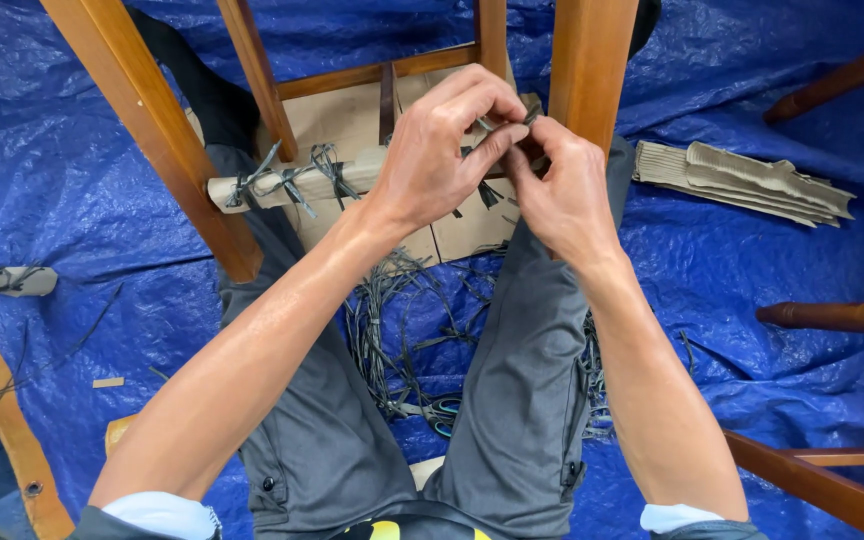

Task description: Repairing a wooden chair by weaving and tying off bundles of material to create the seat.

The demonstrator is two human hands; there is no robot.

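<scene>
Both hands up at cardboard-wrapped rung of upturned wooden chair. Left hand and right hand pinched together on dark plastic tie around that rung, just beside right-side chair leg. Already knotted ties further left on same rung. Heap of cut strapping below rung, between knees, on blue tarp; scissors partly buried in heap. Folded cardboard pieces right of rung. Risk, as judged: tie slipping from pinch and loosening, cardboard wrap sliding along rung; thin strap edge biting fingers under hard pull.
</scene>
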